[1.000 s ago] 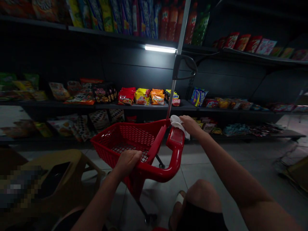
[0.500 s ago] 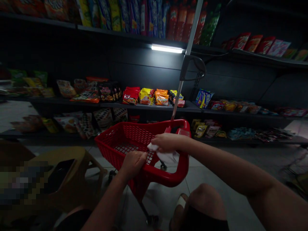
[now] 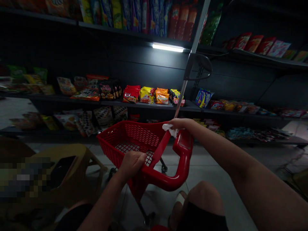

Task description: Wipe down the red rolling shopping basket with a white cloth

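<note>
Red plastic shopping cart stood just before a dark metal shelf lined with bright noodle packets. The left hand was curled shut around the cart's near rim. The right hand, pressed closed, lay on the cart's far rim, with a white cloth bunched beneath it against the red plastic. A tan plastic stool stood beside the cart.

One left hand, one right hand, one red cart, one white cloth, one stool, one lit tube, one knee and one foot show.
</note>
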Motion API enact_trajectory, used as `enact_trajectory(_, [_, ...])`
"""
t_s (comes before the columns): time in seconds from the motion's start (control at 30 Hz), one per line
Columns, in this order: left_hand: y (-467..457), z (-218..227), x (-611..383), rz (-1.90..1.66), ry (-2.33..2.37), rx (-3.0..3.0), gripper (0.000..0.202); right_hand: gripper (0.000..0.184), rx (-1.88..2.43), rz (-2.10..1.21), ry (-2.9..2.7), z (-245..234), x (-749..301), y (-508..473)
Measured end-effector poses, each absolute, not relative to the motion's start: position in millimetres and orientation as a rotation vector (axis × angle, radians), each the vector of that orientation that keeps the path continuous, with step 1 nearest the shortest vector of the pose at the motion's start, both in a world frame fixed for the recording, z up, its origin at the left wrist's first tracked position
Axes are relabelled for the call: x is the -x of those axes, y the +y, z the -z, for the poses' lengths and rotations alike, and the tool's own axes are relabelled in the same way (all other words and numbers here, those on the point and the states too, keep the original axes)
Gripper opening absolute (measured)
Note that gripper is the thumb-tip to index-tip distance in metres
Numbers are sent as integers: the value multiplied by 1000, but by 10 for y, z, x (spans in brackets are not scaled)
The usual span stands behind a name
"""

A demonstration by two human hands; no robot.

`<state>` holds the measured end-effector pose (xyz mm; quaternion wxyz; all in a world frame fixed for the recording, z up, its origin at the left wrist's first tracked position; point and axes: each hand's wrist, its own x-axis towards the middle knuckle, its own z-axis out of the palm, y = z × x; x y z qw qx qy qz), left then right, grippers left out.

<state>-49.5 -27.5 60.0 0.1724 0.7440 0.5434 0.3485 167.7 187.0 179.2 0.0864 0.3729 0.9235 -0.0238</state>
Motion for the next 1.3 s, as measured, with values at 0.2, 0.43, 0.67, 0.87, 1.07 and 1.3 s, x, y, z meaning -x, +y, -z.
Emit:
enact_trajectory(0.2, [-281, -586, 524, -998, 1515, -2077, 49, 23, -724, -13, 2651, -1734, -1405, 1317])
enact_trajectory(0.43, [-277, -537, 581, -1082, 1490, -2045, 46, 10, -48, 186, 2831, -1849, -1163, 365])
enact_trajectory(0.67, [-300, -540, 593, -1125, 1496, -1986, 45, 12, -64, 514, 2837, -1891, -1419, 435])
enact_trajectory(0.87, [-227, -540, 584, -1168, 1517, -1996, 41, 17, -95, 251, 2974, -1732, -1326, 308])
enact_trajectory(1.07, [-193, -507, 606, -1186, 1508, -1988, 41, 22, -254, 706, 2931, -1897, -1590, 182])
enact_trajectory(1.3, [-153, -498, 608, -1182, 1493, -1976, 44, 56, -542, 548, 2898, -1846, -1605, -167])
